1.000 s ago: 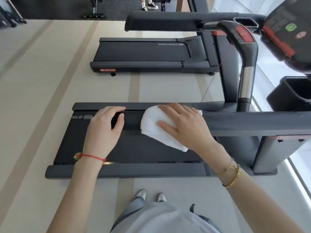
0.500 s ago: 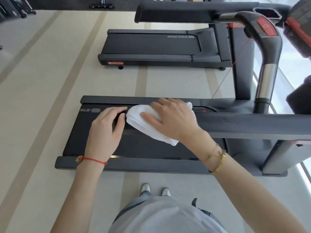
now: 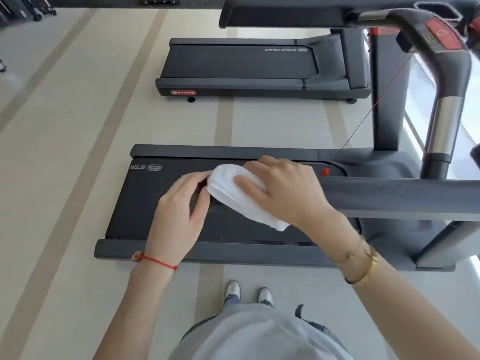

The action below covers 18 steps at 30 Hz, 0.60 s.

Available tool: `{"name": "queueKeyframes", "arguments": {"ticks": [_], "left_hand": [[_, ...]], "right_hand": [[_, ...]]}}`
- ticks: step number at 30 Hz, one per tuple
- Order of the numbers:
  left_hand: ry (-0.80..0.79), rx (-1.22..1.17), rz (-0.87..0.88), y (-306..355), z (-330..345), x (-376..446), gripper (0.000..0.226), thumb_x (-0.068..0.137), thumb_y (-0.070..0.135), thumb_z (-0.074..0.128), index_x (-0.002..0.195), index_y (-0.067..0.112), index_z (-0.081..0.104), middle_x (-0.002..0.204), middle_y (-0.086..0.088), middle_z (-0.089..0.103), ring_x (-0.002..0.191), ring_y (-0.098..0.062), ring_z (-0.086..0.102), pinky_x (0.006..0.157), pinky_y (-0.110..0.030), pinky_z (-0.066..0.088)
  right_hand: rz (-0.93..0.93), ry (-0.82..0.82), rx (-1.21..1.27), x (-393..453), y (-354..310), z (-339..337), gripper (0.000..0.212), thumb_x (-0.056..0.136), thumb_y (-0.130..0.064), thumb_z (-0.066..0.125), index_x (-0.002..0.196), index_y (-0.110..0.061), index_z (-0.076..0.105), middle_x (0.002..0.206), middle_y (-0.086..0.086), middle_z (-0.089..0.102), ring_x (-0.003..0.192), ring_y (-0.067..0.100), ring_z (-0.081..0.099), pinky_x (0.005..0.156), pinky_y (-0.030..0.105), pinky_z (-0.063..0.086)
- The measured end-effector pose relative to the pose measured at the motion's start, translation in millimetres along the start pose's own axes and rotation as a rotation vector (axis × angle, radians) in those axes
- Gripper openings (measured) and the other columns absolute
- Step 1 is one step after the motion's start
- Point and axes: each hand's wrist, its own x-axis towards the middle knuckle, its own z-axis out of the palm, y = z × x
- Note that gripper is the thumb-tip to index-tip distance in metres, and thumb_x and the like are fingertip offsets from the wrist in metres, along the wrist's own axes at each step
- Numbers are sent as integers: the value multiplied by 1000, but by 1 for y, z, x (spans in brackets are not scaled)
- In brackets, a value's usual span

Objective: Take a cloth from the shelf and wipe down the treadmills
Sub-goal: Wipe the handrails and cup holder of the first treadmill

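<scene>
Cloth (image 3: 244, 196) front and centre: white, folded into a thick pad, and it sits on the near handrail (image 3: 394, 197) of the closest treadmill (image 3: 166, 252), right at the rail's free end. The right hand (image 3: 283, 189) lies over it, fingers draped across the top and thumb tucked along the near side, so the pad is clasped and pressed down onto the rail. That flat, full-palm hold looks chosen to keep plenty of fabric against the surface. The left hand (image 3: 179, 211) comes in at the cloth's left edge, fingers curled and its fingertips touching the fabric there; whether it actually pinches the fabric or only steadies the rail end, the view cannot settle. Likely it is there to guide the pad off the tip.

Writing now: the far treadmill (image 3: 241, 66) reads "STAR TRAC" on its red end badge (image 3: 183, 92) and again, upside down, on the deck. The near deck shows only "STA".
</scene>
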Motion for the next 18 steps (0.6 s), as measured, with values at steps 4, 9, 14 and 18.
{"name": "queueKeyframes", "arguments": {"ticks": [4,9,14,18], "left_hand": [[-24,-3,6,-2,-1,-1,30,100,17,51,128,15,61,126,6,62,117,-5,57,103,-23,45],[-23,-32,14,-3,0,-1,29,99,16,51,127,13,61,123,5,62,115,-8,58,99,-29,48],[-29,-61,-1,-5,2,-4,29,98,16,52,126,12,60,121,4,62,111,-12,59,97,-34,50],[-30,-66,3,-5,2,-5,31,99,17,52,129,14,59,124,4,61,114,-15,58,99,-39,48]], "right_hand": [[196,31,55,-27,43,-12,49,90,-57,25,84,-29,65,77,-4,60,68,23,57,54,30,38],[230,-72,39,6,14,-2,52,92,-54,27,60,-19,48,58,-4,51,56,22,49,53,27,35],[56,-11,30,7,-2,0,47,95,-55,28,75,-25,59,68,-5,53,60,20,51,51,29,34],[181,12,40,-17,29,-7,43,93,-54,32,75,-26,59,70,-3,53,61,21,49,54,30,42]]}}
